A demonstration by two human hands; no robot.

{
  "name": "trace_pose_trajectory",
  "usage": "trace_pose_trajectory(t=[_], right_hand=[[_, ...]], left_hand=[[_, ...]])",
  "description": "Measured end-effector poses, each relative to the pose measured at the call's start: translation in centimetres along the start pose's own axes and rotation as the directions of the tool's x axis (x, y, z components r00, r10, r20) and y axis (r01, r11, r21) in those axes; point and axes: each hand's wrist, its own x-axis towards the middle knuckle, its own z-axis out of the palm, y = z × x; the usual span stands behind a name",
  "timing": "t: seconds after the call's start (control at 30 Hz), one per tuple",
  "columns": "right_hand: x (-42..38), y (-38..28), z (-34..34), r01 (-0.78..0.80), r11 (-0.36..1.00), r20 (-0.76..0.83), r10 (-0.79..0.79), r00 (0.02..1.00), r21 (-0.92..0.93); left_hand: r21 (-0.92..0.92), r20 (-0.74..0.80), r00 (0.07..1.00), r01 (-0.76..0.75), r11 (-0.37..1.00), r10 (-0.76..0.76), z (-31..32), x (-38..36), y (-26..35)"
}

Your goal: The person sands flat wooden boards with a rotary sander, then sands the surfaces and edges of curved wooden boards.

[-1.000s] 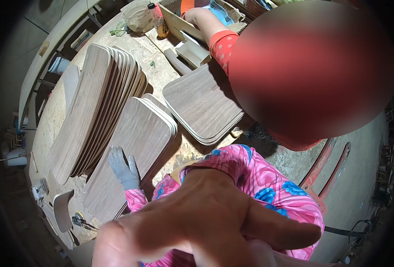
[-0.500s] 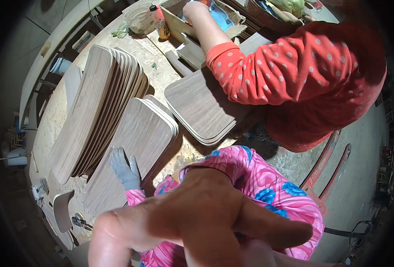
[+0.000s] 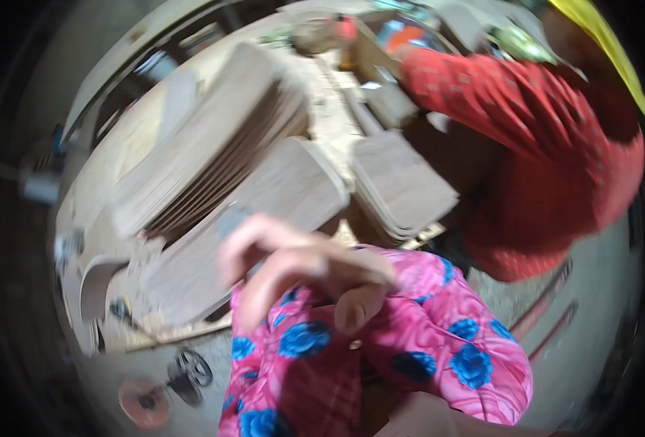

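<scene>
My right hand, bare and blurred by motion, is raised in front of my chest. Its fingers are bent and apart, with nothing seen in them. Behind it, the grey-gloved left hand lies against the top of a stack of wood-grain boards with rounded corners. The right hand covers most of that glove; the part that shows looks flat on the board. To the left leans a thicker row of curved boards, their edges fanned out.
A co-worker in a red sleeve reaches into a box at the back. Beside that person is another board stack. A curved piece stands at the table's left edge, and a fan-like orange disc is on the floor.
My right hand has drawn back from close to the camera toward my chest, fingers curling. The view has shifted, so the boards appear farther right. The left hand stays at the board stack.
</scene>
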Motion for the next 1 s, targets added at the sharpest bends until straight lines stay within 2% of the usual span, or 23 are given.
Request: trace_pose_trajectory(t=[0.03,0.07,0.1,0.13,0.2,0.27,0.33,0.37,0.4,0.47,0.5,0.53,0.57,0.6,0.67,0.7,0.77,0.8,0.87,0.93,0.97,1.0], right_hand=[[-0.3,0.6,0.1,-0.058,0.965,-0.023,0.054,0.998,-0.255],[-1.3,2.9,0.0,-0.132,0.97,-0.039,0.126,0.991,-0.207],[-2.0,4.0,-0.1,-0.22,0.928,-0.019,0.225,0.974,-0.3],[-2.7,4.4,0.0,-0.333,0.867,-0.012,0.354,0.935,-0.37],[-4.6,6.1,0.6,-0.521,0.746,-0.046,0.555,0.831,-0.413],[-6.1,7.4,1.5,-0.664,0.645,-0.063,0.698,0.714,-0.377],[-8.7,9.0,2.4,-0.746,0.611,-0.129,0.744,0.656,-0.267],[-10.0,9.5,2.7,-0.811,0.529,-0.179,0.798,0.576,-0.251],[-10.8,9.8,3.5,-0.887,0.459,-0.228,0.859,0.458,-0.052],[-13.4,11.9,4.1,-0.877,0.463,-0.304,0.823,0.479,-0.127],[-13.7,12.3,4.7,-0.889,0.448,-0.313,0.835,0.453,-0.09],[-13.9,12.8,5.4,-0.901,0.431,-0.318,0.848,0.424,-0.052],[-14.2,13.5,5.8,-0.896,0.439,-0.297,0.848,0.438,-0.067],[-13.9,13.8,6.3,-0.894,0.44,-0.255,0.858,0.446,-0.084],[-13.5,14.7,7.8,-0.905,0.4,-0.212,0.881,0.424,-0.147],[-13.9,15.4,8.1,-0.902,0.414,-0.166,0.887,0.43,-0.124],[-13.4,16.3,9.6,-0.892,0.432,-0.092,0.89,0.446,-0.135],[-13.4,16.3,10.4,-0.887,0.441,-0.081,0.888,0.453,-0.135],[-13.4,17.1,11.8,-0.839,0.48,0.032,0.872,0.489,-0.259],[-14.8,18.2,12.8,-0.828,0.472,0.126,0.881,0.456,-0.302],[-15.8,19.0,13.3,-0.794,0.496,0.172,0.868,0.466,-0.352],[-16.1,19.1,13.9,-0.774,0.478,0.214,0.878,0.428,-0.416]], left_hand=[[0.031,-0.017,0.999,0.028,0.999,-0.028,0.1,-0.2,-0.1],[0.06,-0.033,0.997,0.065,0.996,-0.063,0.1,-0.5,-0.1],[0.086,-0.046,0.994,0.107,0.991,-0.103,0.1,-0.8,0.0],[0.066,-0.064,0.994,0.089,0.994,-0.085,0.1,-1.2,0.0],[0.012,-0.045,0.984,0.171,0.985,-0.17,-1.1,-0.4,0.8],[-0.025,-0.029,0.98,0.197,0.98,-0.198,-1.1,-0.5,0.9],[-0.12,-0.015,0.982,0.187,0.975,-0.19,-1.8,-0.3,0.5],[-0.177,-0.031,0.985,0.162,0.971,-0.17,-2.3,-0.3,0.2],[-0.166,-0.044,0.98,0.184,0.969,-0.194,-2.6,-0.5,-0.1],[-0.42,0.093,0.979,0.204,0.884,-0.182,-3.5,-1.3,-1.0],[-0.404,0.071,0.977,0.212,0.89,-0.2,-4.4,-2.0,-1.6],[-0.489,-0.062,0.966,0.191,0.851,-0.252,-5.3,-2.8,-2.0],[-0.564,-0.187,0.931,0.159,0.81,-0.313,-6.2,-3.9,-2.3],[-0.544,-0.205,0.917,0.183,0.819,-0.341,-7.1,-5.1,-2.8],[-0.42,-0.37,0.803,0.304,0.855,-0.468,-9.2,-8.5,-3.5],[-0.386,-0.391,0.78,0.343,0.856,-0.489,-10.4,-10.6,-3.6],[-0.458,-0.413,0.622,0.49,0.742,-0.665,-12.3,-15.3,-2.8],[-0.297,-0.449,0.676,0.504,0.811,-0.585,-13.1,-18.0,-2.4],[0.054,-0.373,0.814,0.498,0.865,-0.446,-15.2,-23.7,-0.3],[-0.174,-0.327,0.522,0.786,0.593,-0.788,-16.9,-28.6,4.6],[-0.171,-0.337,0.404,0.862,0.477,-0.851,-16.1,-31.8,6.8],[-0.17,-0.35,0.28,0.919,0.355,-0.894,-14.3,-36.0,8.3]])
